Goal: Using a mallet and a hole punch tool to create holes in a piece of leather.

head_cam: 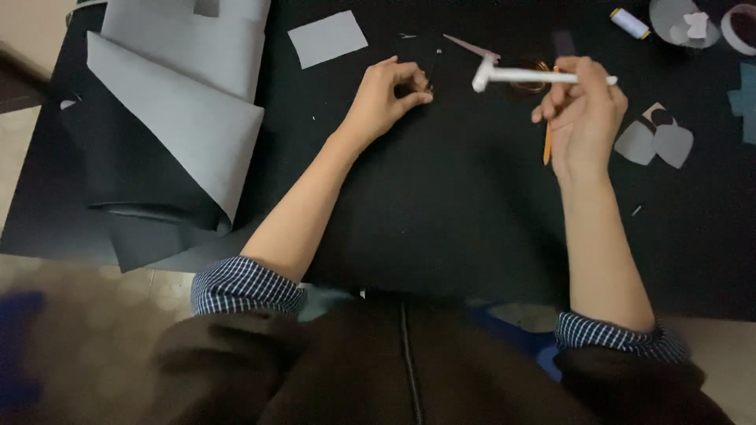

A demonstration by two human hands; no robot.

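Folded grey-black sheet material (169, 126) far left on black table (441, 205). Left hand (383, 98) fingertips pinched on thin dark needle-like piece (435, 67). Right hand (584, 114) closed around white stick tool (535, 75) and orange pencil (547, 142). Grey cut-out shapes (655, 142) at right.

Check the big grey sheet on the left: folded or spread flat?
Folded: the grey sheet has a corner turned over, exposing its black underside.
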